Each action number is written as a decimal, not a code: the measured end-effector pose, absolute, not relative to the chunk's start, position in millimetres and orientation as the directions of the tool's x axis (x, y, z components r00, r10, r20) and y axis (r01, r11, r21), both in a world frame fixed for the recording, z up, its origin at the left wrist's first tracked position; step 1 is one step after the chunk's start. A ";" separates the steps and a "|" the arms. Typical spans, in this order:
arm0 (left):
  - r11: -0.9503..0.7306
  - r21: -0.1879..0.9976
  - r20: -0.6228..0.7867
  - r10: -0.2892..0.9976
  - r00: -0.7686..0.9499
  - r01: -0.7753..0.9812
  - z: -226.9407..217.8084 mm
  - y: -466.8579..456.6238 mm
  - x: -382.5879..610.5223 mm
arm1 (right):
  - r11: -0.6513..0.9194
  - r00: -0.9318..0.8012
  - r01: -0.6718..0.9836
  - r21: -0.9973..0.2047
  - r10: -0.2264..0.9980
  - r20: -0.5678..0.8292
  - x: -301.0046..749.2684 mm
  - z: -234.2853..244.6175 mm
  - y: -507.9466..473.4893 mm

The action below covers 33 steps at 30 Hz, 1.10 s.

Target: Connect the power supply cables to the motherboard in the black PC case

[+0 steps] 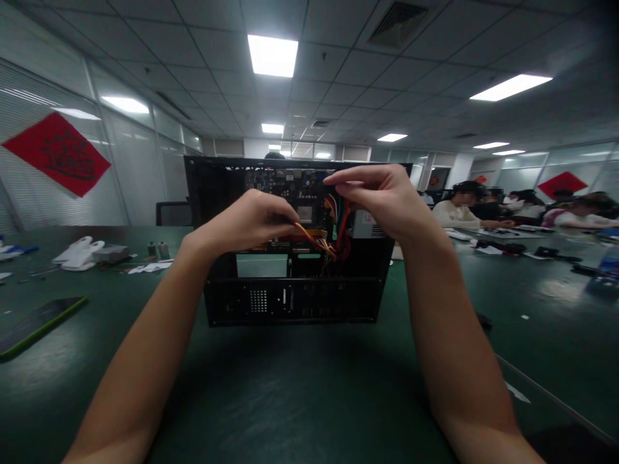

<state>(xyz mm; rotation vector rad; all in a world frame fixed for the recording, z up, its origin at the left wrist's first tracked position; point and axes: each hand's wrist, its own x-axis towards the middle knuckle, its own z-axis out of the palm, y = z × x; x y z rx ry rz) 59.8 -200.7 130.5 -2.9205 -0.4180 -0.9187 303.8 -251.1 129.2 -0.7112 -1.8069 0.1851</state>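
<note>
An open black computer case (294,281) stands on the table, its inside facing me. Between the thumb and fingers of my left hand (256,219) is a thin yellow-orange cable (309,233), running right toward a bundle of coloured wires (344,225). My right hand (380,192) is at the upper right of the case, fingertips drawn together over the motherboard (290,183). Whatever those fingertips may hold is too small to tell. Coloured wires run just below them. A grey power supply (365,224) sits behind my right hand, partly covered by it.
The green table (290,393) stretches around the case. At left lie a green-edged dark tray (43,322), white objects (80,252) and a grey box (111,254). Dark items and papers (498,248) lie at right. Several people (461,209) sit farther back on the right.
</note>
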 end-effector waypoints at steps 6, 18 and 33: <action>-0.916 -0.222 0.758 0.054 0.650 0.335 132.0 -206.8 66.3 | 0.812 -0.282 0.421 -0.404 0.541 0.793 293.5 130.3 -259.5; -0.845 -0.333 0.795 -0.014 0.606 0.418 125.3 -199.6 70.1 | 0.806 -0.337 0.422 -0.416 0.565 0.753 287.3 128.3 -259.4; -0.709 -0.507 0.813 -0.204 0.546 0.490 115.0 -175.1 77.4 | 0.817 -0.323 0.428 -0.386 0.537 0.779 294.0 123.3 -234.3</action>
